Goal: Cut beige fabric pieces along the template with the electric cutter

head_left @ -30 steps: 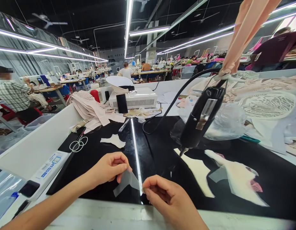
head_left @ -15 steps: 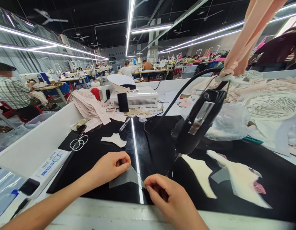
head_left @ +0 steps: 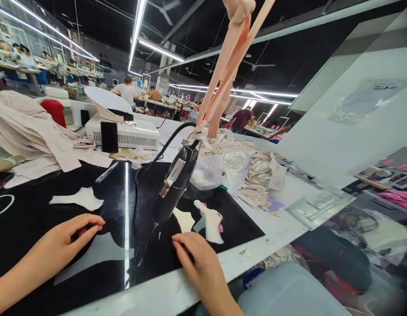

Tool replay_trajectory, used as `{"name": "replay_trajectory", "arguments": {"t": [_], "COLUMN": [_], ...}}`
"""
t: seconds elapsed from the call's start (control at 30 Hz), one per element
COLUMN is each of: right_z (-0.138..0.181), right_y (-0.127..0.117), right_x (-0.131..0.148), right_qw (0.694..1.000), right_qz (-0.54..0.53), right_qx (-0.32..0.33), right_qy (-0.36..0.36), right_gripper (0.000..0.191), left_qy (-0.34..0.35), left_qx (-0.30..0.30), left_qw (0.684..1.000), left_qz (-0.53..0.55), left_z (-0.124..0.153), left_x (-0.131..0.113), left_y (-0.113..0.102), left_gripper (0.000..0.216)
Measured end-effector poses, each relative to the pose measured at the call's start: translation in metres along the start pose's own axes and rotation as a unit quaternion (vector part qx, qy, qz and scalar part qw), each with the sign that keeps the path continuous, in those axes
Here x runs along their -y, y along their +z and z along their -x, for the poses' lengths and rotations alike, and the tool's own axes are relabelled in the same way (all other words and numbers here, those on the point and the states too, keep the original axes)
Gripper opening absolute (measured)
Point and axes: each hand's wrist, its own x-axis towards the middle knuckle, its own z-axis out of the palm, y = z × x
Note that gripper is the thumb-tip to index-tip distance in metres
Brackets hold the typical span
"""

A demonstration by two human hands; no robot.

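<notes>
A sheer grey fabric piece (head_left: 100,254) with curved edges lies on the black work surface. My left hand (head_left: 70,239) is just above it, thumb and forefinger pressed together; anything between them is too small to make out. Apart from that piece, my right hand (head_left: 201,259) hovers near the front table edge, its fingertips also pinched, with their contents unclear. Between my hands, farther back, a black corded tool (head_left: 175,184) with a fine pointed tip hangs from peach fabric strips (head_left: 223,79). A cream fabric piece (head_left: 183,219) lies partly behind the tool.
White fabric pieces (head_left: 80,199) lie at left, and a layered white piece (head_left: 212,224) at right. Behind stand a white box (head_left: 137,134) and a phone (head_left: 109,137). Beige strips (head_left: 35,127) are piled at left, lace pieces (head_left: 236,160) at right. A pale bin (head_left: 289,292) stands below the edge.
My view has swung right. The sheer piece, held between both hands earlier, now lies on the black surface, and my hands have moved apart.
</notes>
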Motion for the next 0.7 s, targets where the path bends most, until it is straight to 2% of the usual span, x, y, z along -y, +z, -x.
{"name": "replay_trajectory", "arguments": {"t": [0.17, 0.27, 0.37, 0.53, 0.7], "right_z": [0.011, 0.014, 0.011, -0.002, -0.011], "right_y": [-0.031, -0.03, -0.021, -0.013, -0.026], "right_x": [-0.045, -0.058, -0.064, -0.064, -0.069], "right_qw": [0.994, 0.99, 0.988, 0.991, 0.99], "right_qz": [0.088, 0.124, 0.14, 0.111, 0.018], "right_qx": [-0.033, -0.028, -0.019, -0.024, -0.091], "right_qy": [0.06, 0.06, 0.059, 0.064, 0.109], "right_gripper": [0.021, 0.026, 0.028, 0.035, 0.029], "left_qy": [-0.035, -0.039, -0.031, -0.017, -0.031], "left_qx": [-0.032, -0.052, -0.047, -0.045, -0.012], "left_qw": [0.998, 0.996, 0.998, 0.999, 0.999], "left_qz": [0.045, 0.054, 0.043, 0.019, -0.014], "left_z": [0.004, 0.005, 0.004, 0.002, -0.004], "left_x": [-0.007, -0.008, -0.006, -0.003, -0.003], "left_y": [0.005, 0.006, 0.006, 0.004, 0.001], "left_gripper": [0.028, 0.026, 0.026, 0.03, 0.05]}}
